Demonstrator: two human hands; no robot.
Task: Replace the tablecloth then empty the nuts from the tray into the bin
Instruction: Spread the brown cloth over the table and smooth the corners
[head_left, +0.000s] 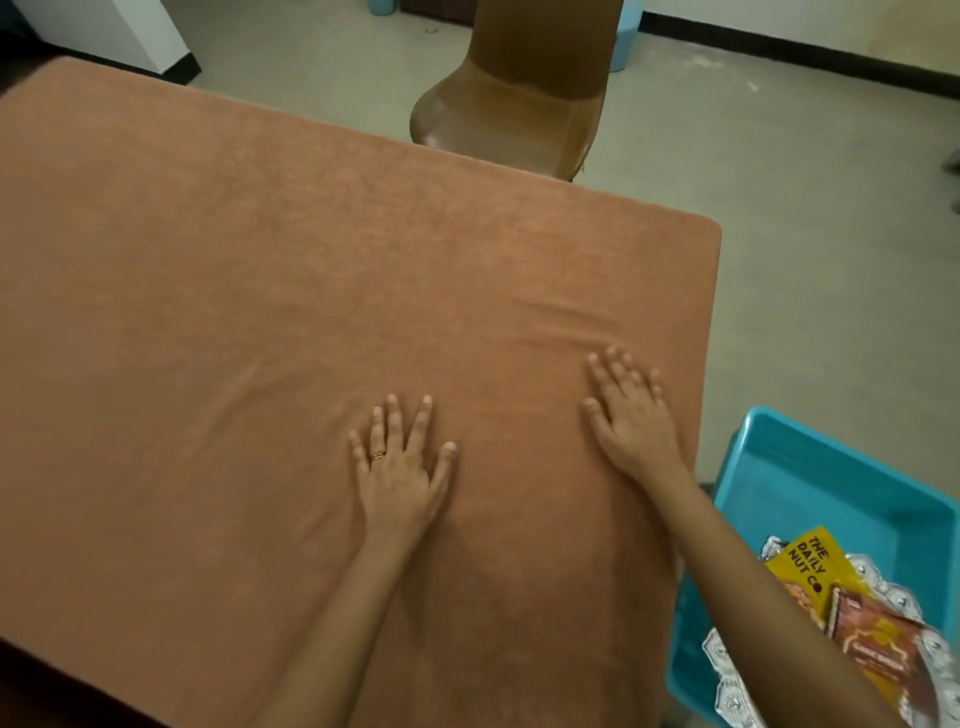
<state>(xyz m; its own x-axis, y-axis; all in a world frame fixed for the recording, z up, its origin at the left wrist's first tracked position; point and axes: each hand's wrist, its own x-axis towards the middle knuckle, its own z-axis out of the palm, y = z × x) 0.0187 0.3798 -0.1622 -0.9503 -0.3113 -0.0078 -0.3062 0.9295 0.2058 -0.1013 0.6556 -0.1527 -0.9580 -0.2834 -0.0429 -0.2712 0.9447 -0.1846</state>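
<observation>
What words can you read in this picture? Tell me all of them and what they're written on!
"THE DAILY NUT CO": on the yellow nut packet, lying on the clear patterned glass tray in the blue plastic bin.
Red-brown packet beside it: pale lettering, too blurred to read.
Orange-brown tablecloth: no writing on it.

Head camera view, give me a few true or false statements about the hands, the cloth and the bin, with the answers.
1. The left hand and right hand lie flat on the tablecloth. True.
2. The left hand wears a ring. True.
3. The blue bin sits on the table. False: it stands off the table, beside its right edge.
4. The nut packets lie on the tablecloth. False: they lie on the glass tray in the bin.
5. A brown chair stands at the table's far side. True.
</observation>
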